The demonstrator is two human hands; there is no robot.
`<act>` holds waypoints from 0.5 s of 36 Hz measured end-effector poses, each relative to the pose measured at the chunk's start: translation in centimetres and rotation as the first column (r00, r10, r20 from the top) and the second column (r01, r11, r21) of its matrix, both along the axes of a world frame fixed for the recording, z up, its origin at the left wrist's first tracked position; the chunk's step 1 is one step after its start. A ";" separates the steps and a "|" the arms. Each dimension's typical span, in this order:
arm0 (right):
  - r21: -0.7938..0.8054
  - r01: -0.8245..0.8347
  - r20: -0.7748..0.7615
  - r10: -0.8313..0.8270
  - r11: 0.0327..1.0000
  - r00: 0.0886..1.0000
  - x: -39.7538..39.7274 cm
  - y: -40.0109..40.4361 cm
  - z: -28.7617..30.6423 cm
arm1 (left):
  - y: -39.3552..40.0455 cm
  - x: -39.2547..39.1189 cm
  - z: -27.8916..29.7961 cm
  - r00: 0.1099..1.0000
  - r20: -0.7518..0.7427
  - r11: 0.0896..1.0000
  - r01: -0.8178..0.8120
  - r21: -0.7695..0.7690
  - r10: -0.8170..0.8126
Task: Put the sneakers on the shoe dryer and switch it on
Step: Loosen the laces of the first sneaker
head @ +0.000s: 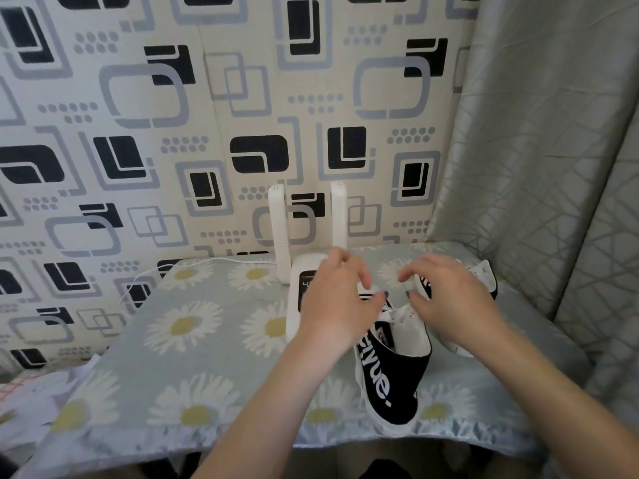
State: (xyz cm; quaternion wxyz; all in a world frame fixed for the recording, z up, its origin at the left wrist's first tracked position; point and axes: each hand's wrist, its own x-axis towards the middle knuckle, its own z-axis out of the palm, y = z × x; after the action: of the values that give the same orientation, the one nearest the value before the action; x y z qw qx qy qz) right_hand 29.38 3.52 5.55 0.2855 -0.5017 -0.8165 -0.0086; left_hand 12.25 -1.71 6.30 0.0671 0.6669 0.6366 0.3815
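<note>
Sneakers: the near black sneaker [392, 382] is lying at the front right of the counter [193, 344], close to its front edge, mouth gaping upward; the second sneaker [484, 276] is sitting behind it near the right back corner, mostly hidden by a hand.
Dryer: the white shoe dryer [301, 288] is standing at the middle of the counter's back edge, both posts upright and bare, so neither shoe is mounted yet.
Risk, tipping: the dryer looks light and tall; pushing a shoe down off-centre is likely to be rocking it back toward the wall.
Risk, laces: loose white laces and the tongue are bunching at the near shoe's mouth, and could be snagging on a post tip or blocking it from sliding in.
Risk, cord: the white cable [166, 271] is trailing off the left back edge; a tug could be dragging the dryer.
Risk, panel: the dark panel on the base is lying right under the hands, so a stray press is possible.
Left hand: the left hand [337, 305] is hovering over the dryer base and the shoe's tongue, fingers loosely curved, gripping nothing I can make out.
Right hand: the right hand [449, 299] is reaching over the shoe's collar, fingers spread and bent; motion blur is hiding whether the tips are touching laces.
</note>
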 end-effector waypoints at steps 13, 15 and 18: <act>-0.342 -0.287 -0.006 0.304 0.895 0.953 -2.4 -2.1 2.1 | 1.4 0.8 -2.6 0.999 -0.009 0.930 -0.039 -0.366 0.039; -0.440 -0.219 0.143 0.309 0.871 0.940 -2.9 -1.8 1.6 | 1.6 0.6 -2.8 0.997 0.025 0.940 -0.054 -0.338 0.066; -0.515 -0.142 0.239 0.301 0.845 0.923 -3.4 -1.2 0.8 | 1.7 0.4 -3.2 0.994 0.065 0.945 -0.057 -0.323 0.082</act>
State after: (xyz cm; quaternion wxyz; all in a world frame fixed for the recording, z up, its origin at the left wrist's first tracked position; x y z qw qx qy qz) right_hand 25.98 2.33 6.34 0.0164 -0.4505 -0.8795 0.1525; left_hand 12.65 -0.01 3.13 0.1855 0.6089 0.7102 0.3008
